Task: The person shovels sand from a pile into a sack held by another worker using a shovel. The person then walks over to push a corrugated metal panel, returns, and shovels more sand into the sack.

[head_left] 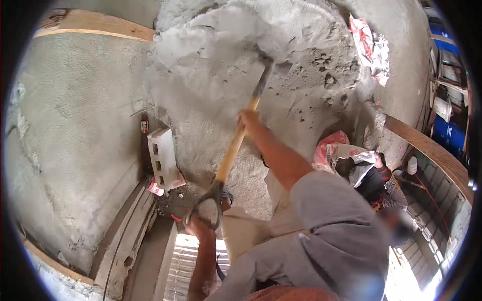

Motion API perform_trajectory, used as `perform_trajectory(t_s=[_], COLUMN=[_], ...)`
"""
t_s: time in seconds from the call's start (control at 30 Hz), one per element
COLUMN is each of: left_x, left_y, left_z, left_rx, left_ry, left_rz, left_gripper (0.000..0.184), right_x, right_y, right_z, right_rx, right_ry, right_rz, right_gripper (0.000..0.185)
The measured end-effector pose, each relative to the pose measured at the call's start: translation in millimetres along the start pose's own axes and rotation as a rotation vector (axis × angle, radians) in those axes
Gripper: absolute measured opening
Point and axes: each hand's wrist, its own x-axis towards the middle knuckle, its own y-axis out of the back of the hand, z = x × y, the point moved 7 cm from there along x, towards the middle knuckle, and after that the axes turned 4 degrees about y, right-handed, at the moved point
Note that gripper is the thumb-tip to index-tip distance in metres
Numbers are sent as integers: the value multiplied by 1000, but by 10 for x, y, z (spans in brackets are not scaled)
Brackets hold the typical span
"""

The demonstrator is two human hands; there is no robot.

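Observation:
A shovel with a wooden shaft [232, 154] runs slantwise across the middle of the head view. My left hand [200, 227] is closed around its dark D-shaped handle, low in the view. Farther up, my right hand [248, 123] grips the shaft near the metal socket. The blade end [266, 57] is blurred and meets a wide bed of grey powdery mix [221, 75], which partly hides it. Pits and lumps mark the mix to the right of the blade. My legs [246, 231] and one shoe show below the shaft.
Another person [374, 183] crouches at the right, a hand by an opened bag [346, 153]. A torn bag [364, 40] lies at the upper right. A hollow concrete block [162, 155] and a small can [144, 126] stand left. Boards [95, 24] edge the plastered walls.

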Motion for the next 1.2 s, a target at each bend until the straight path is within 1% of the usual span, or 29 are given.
perform_trajectory(t_s=[0.03,0.07,0.1,0.17,0.2,0.3,0.37,0.43,0.47,0.5,0.57,0.63,0.67,0.7,0.77,0.8,0.83,0.87,0.9,0.93,0.97,1.0,1.03,1.07,1.1,1.13,1.17,1.2], left_x=[90,137,139,210,280,406,449,637,746,706,608,770,688,707,779,607,675,781,825,861,906,970,1036,1311,1129,889,415,-280], left_y=[-308,-439,-446,-574,-552,-560,-361,-128,29,174,472,801,903,1022,1279,1359,1362,1376,1422,1447,1446,1428,1378,1354,1283,1140,1010,969], left_z=[67,21,-40,-37,-135,-330,-493,-503,-518,-436,-341,-363,-242,-232,-214,-111,-110,-82,-17,-9,25,58,94,-35,82,268,554,846], left_rx=[-15,-23,-2,-125,-106,-103,-124,-169,-192,-193,-134,-115,-132,-123,32,66,76,35,-8,46,46,125,201,254,252,218,185,193], left_ry=[12,36,55,-54,-50,-57,-36,-130,-212,-219,-76,-189,-238,-246,-210,-149,-164,-252,-337,-390,-403,-447,-490,-331,-340,-460,-579,-530], left_rz=[-52,-92,-68,-34,-13,-29,-33,-11,-47,-74,-84,-232,-182,-226,-311,-334,-375,-451,-518,-588,-605,-618,-629,-581,-591,-657,-721,-731], left_gripper=[25,24,24,25,27,25,27,27,29,29,27,27,25,25,25,27,27,28,30,33,33,35,37,41,41,40,40,32], right_x=[188,277,315,397,392,350,313,257,241,144,-391,-812,-991,-1142,-1431,-1566,-1680,-1896,-2003,-2099,-2178,-2221,-2271,-2303,-2253,-2210,-2160,-2082], right_y=[49,52,53,23,64,64,110,111,174,252,340,439,502,581,792,868,953,1055,1142,1241,1337,1406,1518,1628,1741,1869,2006,2157], right_z=[-342,-372,-246,-164,-125,-27,167,379,564,706,802,1000,1073,1179,1408,1494,1537,1597,1682,1754,1810,1840,1862,1884,1908,1889,1854,1850], right_rx=[69,101,135,159,173,197,177,184,150,121,76,169,201,194,233,261,287,297,323,370,414,515,530,605,680,711,722,773], right_ry=[201,241,268,270,288,344,367,399,380,363,421,386,406,390,382,407,437,410,419,439,459,505,515,529,543,600,604,512], right_rz=[117,143,169,146,120,133,112,87,157,232,313,355,375,404,462,463,459,521,528,534,537,427,427,418,408,407,407,416], right_gripper=[15,13,13,12,14,17,16,16,11,9,13,16,16,15,15,15,14,13,13,16,21,17,17,16,15,16,16,13])
